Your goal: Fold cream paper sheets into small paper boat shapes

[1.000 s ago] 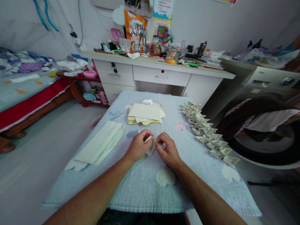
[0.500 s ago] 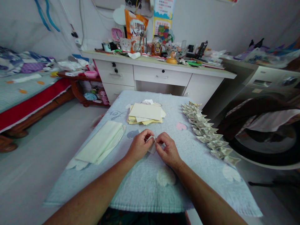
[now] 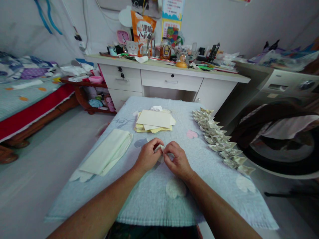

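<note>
My left hand (image 3: 149,153) and my right hand (image 3: 177,158) meet over the middle of the cloth-covered table (image 3: 147,199). Between them is a small folded piece of paper (image 3: 160,158), pinched by the fingers of both hands and partly hidden by them. Beyond the hands lies a stack of cream and yellow paper sheets (image 3: 154,118). To the left rests a folded pale green cloth or paper bundle (image 3: 107,151). Along the right edge runs a row of folded paper pieces with pointed tips (image 3: 215,136), nested one behind another.
A crumpled white tissue (image 3: 156,108) sits behind the stack. Past the table stands a white desk (image 3: 171,78) crowded with jars and packets. A front-loading washing machine (image 3: 281,86), its door open with clothes hanging out, is at the right. A bed (image 3: 32,96) is at the left.
My right hand has shifted slightly left, closer to the left fingertips, and covers more of the folded paper. The other things stay in place; the view has moved a little.
</note>
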### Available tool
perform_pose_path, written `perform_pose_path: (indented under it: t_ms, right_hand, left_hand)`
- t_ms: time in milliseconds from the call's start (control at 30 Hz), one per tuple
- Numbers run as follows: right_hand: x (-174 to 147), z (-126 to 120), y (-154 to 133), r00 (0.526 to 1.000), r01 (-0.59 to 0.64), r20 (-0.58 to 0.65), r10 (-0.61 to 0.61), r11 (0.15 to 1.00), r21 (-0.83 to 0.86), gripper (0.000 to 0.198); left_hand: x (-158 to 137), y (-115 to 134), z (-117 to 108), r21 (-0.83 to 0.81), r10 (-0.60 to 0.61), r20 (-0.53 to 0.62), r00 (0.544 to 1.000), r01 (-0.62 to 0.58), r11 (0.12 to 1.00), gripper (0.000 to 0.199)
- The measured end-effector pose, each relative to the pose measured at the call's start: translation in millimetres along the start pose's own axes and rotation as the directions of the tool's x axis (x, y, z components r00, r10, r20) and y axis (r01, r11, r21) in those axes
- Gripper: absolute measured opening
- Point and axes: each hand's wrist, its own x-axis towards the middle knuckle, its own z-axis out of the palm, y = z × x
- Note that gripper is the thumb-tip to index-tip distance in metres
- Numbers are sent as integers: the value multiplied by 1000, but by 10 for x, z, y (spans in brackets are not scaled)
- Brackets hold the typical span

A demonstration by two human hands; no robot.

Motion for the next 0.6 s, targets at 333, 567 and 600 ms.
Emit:
perform_pose_path:
  t_ms: [333, 567, 600]
  right_hand:
    - [-3, -79, 67, 973, -182, -129, 192, 980, 85, 15]
    - [3, -48, 144, 937, -345, 60, 344, 890, 298, 18]
    - [3, -46, 144, 932, -357, 60, 357, 878, 320, 20]
  left_hand:
    - [-23, 76, -30, -74, -16, 88, 996, 22, 997, 10]
    - [-17, 67, -50, -217, -74, 110, 991, 96, 971, 24]
    - [-17, 68, -55, -247, -93, 102, 990, 115, 962, 27]
